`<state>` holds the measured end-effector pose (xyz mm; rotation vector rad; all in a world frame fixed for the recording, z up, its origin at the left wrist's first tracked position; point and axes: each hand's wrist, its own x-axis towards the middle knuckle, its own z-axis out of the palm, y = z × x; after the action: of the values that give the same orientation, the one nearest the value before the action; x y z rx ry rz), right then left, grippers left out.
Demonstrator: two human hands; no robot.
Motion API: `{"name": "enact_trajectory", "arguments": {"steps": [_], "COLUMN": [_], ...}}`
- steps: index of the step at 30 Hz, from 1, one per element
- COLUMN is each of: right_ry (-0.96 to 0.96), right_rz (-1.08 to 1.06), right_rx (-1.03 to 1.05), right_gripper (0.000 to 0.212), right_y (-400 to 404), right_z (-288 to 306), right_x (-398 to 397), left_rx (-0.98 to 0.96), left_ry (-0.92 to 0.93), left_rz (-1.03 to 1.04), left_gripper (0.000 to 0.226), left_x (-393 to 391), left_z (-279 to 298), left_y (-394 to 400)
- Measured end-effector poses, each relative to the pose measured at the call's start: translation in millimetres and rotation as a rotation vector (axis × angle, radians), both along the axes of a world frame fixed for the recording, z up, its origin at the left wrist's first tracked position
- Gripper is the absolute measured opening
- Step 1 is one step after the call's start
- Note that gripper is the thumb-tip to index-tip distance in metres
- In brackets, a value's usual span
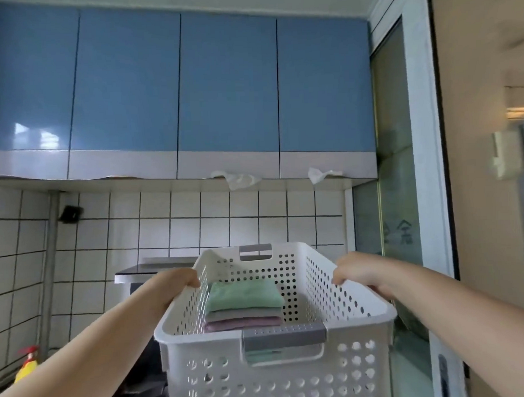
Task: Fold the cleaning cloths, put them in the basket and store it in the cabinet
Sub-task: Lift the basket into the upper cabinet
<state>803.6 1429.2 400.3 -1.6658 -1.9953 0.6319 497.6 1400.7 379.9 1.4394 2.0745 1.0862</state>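
Basket (290, 372) up at chest height, carried level under the blue wall cabinets (227, 80), doors all closed. Left hand (176, 283) clamped over the left rim, right hand (358, 270) clenched on the right rim, one per long side, probably to keep the load flat and balanced. Inside, folded cloths (243, 303) stacked neat: green on top, grey under, pink at the bottom, sitting near the front wall. Folding and loading look done; storing not yet. Fingertips tucked behind the rims, out of sight. Basket's underside cut off below. Worktop mostly hidden behind it. White scraps (239, 179) hanging under the cabinets, hard to identify
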Motion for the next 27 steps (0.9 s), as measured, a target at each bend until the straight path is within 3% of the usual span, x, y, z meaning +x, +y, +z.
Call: {"name": "enact_trajectory", "arguments": {"steps": [1,3,6,10,12,14,15,18,20,23,27], "right_ry": [-0.02,-0.08,-0.167,-0.153,-0.177,-0.195,-0.207,-0.239,-0.219,-0.222,-0.26], "right_rz": [-0.005,-0.021,-0.046,-0.065,-0.09,-0.126,-0.139,-0.185,-0.202,-0.215,-0.243], "right_rx": [0.02,0.072,0.12,0.129,0.138,0.141,0.141,0.146,0.149,0.157,0.16], "right_gripper": [0.017,0.003,0.012,0.005,0.004,0.008,0.013,0.023,0.019,0.015,0.025], "right_y": [6,21,42,64,75,88,94,109,121,138,154], "right_z": [3,13,26,39,46,56,60,73,77,82,89], "right_x": [2,1,0,-4,-7,-9,-9,-13,-16,-25,-38], "left_rx": [-0.05,-0.026,0.13,0.187,0.194,0.239,0.34,0.789,0.991,0.875,0.661], "left_ry": [0.002,-0.198,-0.421,-0.406,-0.195,0.22,0.399,0.635,0.829,1.126,1.339], "left_rz": [-0.025,-0.069,-0.146,-0.22,-0.191,-0.132,-0.089,0.032,0.04,0.052,0.095], "left_gripper": [0.03,0.014,0.01,0.013,0.021,0.031,0.03,0.024,0.042,0.065,0.066], "left_x": [-3,3,-4,-10,-20,-36,-44,-68,-79,-88,-102], "left_z": [2,12,12,25,35,51,62,98,123,148,153], "left_y": [-3,-6,0,28,51,79,93,127,149,185,232]}}
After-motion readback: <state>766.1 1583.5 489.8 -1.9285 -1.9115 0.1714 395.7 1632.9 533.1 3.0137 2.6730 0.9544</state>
